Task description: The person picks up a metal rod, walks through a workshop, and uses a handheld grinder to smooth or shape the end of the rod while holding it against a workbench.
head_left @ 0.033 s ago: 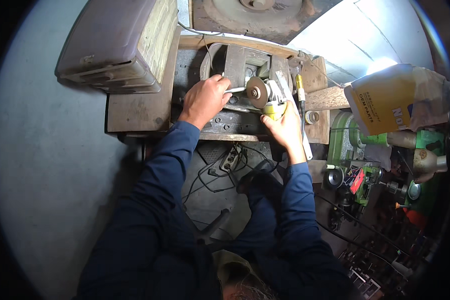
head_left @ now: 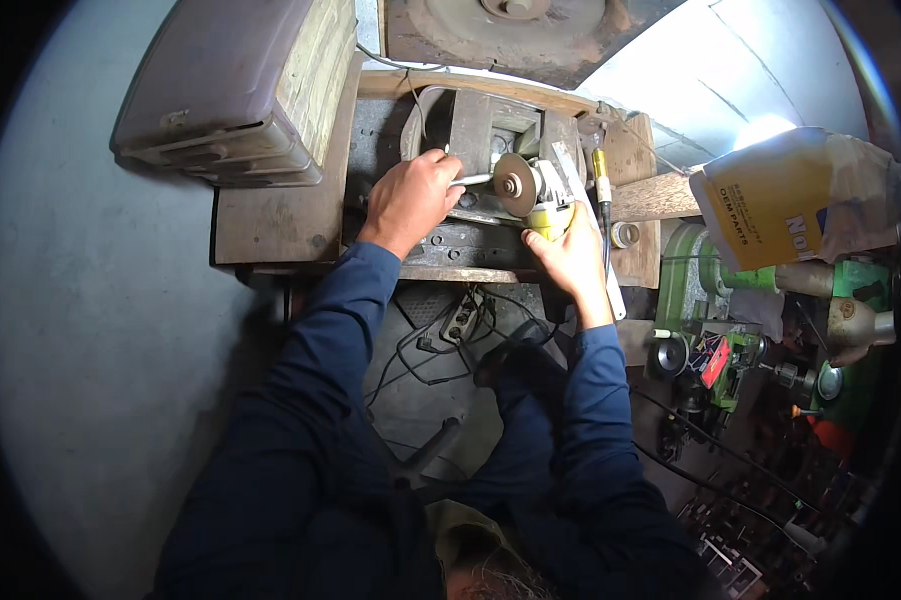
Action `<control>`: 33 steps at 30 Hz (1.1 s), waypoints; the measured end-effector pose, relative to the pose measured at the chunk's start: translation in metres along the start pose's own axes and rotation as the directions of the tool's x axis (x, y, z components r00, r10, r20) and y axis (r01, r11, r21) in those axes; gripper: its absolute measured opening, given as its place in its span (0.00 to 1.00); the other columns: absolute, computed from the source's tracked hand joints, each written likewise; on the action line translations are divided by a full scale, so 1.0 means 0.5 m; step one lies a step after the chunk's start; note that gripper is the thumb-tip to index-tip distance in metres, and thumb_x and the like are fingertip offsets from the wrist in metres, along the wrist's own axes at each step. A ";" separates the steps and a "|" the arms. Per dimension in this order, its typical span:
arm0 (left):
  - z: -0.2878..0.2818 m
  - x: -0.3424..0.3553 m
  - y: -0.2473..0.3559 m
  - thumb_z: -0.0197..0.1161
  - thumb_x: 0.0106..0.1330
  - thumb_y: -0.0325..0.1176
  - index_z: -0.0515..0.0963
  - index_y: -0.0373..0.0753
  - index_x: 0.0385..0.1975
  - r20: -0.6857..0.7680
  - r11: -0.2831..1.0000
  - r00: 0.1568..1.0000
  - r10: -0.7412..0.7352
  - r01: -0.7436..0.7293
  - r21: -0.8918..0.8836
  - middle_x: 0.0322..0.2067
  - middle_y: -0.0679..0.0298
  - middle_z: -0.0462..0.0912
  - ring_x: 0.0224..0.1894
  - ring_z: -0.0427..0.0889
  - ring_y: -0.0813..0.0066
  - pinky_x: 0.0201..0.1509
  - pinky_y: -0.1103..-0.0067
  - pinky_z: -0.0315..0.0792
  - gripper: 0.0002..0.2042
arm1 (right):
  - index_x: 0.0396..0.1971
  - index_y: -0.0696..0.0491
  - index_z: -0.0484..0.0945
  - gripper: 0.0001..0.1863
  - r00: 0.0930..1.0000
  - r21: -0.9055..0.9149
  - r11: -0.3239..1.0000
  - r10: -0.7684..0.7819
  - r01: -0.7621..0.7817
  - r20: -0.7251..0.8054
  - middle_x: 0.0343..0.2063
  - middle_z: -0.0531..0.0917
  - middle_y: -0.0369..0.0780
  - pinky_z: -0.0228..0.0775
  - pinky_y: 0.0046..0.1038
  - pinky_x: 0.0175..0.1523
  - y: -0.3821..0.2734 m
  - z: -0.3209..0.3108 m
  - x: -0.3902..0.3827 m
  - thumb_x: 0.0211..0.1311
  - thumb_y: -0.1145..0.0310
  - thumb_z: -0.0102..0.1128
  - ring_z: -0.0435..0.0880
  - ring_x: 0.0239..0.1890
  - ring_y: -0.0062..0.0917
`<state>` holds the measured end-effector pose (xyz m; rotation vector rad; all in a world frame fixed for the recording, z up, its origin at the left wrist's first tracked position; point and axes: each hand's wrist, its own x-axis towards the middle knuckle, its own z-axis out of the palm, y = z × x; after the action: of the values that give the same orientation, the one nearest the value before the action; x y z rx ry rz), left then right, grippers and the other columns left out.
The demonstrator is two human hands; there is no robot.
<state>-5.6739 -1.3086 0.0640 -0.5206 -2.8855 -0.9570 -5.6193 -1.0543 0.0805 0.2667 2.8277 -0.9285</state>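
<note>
My right hand (head_left: 574, 255) is closed round the yellow body of an angle grinder (head_left: 548, 218), whose round brown disc (head_left: 516, 186) faces left. Closed in a pinch, my left hand (head_left: 411, 200) holds a thin pale metal rod (head_left: 473, 181). The rod points right and its tip is at the disc's left edge; whether they touch I cannot tell. Both hands are over a worn workbench (head_left: 271, 220) with a dark metal top. Behind the disc stands a grey metal block (head_left: 471, 130). Small metal rings (head_left: 454, 254) lie in front of my hands.
A drawer cabinet (head_left: 221, 90) stands at the left end of the bench. Right of the grinder are a long flat metal strip (head_left: 611, 270) and a yellow-handled tool (head_left: 601, 175). A green lathe-like machine (head_left: 711, 350) stands at right. Cables and a socket strip (head_left: 461, 320) lie below the bench.
</note>
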 end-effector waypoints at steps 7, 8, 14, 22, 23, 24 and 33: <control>0.001 0.001 0.003 0.73 0.60 0.34 0.84 0.38 0.37 -0.004 1.000 1.000 0.013 -0.013 0.012 0.35 0.59 0.85 0.36 0.86 0.52 0.41 0.63 0.80 0.09 | 0.67 0.68 0.60 0.50 1.000 -0.022 1.000 -0.011 0.011 -0.018 0.51 0.81 0.61 0.74 0.40 0.61 0.011 0.005 0.001 0.49 0.57 0.76 0.82 0.56 0.50; 0.002 0.001 0.003 0.73 0.60 0.34 0.84 0.38 0.37 -0.003 1.000 1.000 0.019 -0.019 0.017 0.35 0.58 0.85 0.36 0.86 0.53 0.41 0.63 0.80 0.09 | 0.68 0.69 0.60 0.51 1.000 -0.022 1.000 0.001 -0.001 -0.015 0.53 0.81 0.61 0.73 0.40 0.63 0.017 0.008 0.003 0.50 0.56 0.76 0.81 0.58 0.50; -0.001 0.000 0.004 0.73 0.60 0.34 0.84 0.38 0.36 -0.011 1.000 1.000 0.017 -0.017 0.019 0.35 0.58 0.85 0.36 0.86 0.53 0.41 0.64 0.80 0.09 | 0.69 0.70 0.58 0.53 1.000 -0.002 1.000 -0.005 0.005 -0.010 0.55 0.80 0.61 0.72 0.39 0.65 0.018 0.008 0.004 0.49 0.56 0.75 0.80 0.60 0.50; -0.001 0.001 0.004 0.73 0.60 0.34 0.84 0.37 0.36 -0.006 1.000 1.000 0.022 -0.022 0.015 0.34 0.58 0.85 0.35 0.86 0.53 0.40 0.64 0.81 0.09 | 0.66 0.70 0.60 0.51 0.998 -0.026 0.999 -0.041 0.040 -0.044 0.49 0.83 0.60 0.75 0.40 0.60 0.019 0.009 0.004 0.49 0.56 0.76 0.84 0.54 0.50; -0.001 0.000 0.003 0.73 0.60 0.34 0.84 0.37 0.36 -0.010 1.000 1.000 0.026 -0.025 0.018 0.34 0.58 0.85 0.35 0.86 0.53 0.40 0.63 0.81 0.09 | 0.66 0.70 0.61 0.50 0.999 -0.009 0.999 -0.032 0.032 -0.027 0.49 0.83 0.60 0.75 0.40 0.60 0.008 0.005 0.002 0.49 0.56 0.75 0.84 0.54 0.50; -0.002 -0.001 0.003 0.73 0.60 0.34 0.84 0.37 0.36 -0.010 1.000 1.000 0.024 -0.024 0.020 0.34 0.58 0.85 0.35 0.86 0.53 0.40 0.63 0.81 0.09 | 0.66 0.70 0.61 0.50 1.000 0.008 1.000 -0.023 0.023 -0.010 0.50 0.83 0.61 0.75 0.40 0.60 0.003 0.003 0.000 0.49 0.56 0.75 0.83 0.54 0.50; 0.000 0.001 0.003 0.73 0.60 0.34 0.84 0.37 0.36 -0.009 1.000 1.000 0.024 -0.024 0.020 0.34 0.57 0.85 0.35 0.86 0.52 0.40 0.63 0.81 0.09 | 0.66 0.69 0.61 0.50 0.999 -0.011 1.000 -0.028 0.028 -0.016 0.51 0.82 0.61 0.75 0.41 0.61 0.013 0.007 0.003 0.50 0.55 0.75 0.82 0.56 0.51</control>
<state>-5.6739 -1.3073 0.0648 -0.5464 -2.8702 -0.9246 -5.6191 -1.0510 0.0734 0.2346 2.8572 -0.9210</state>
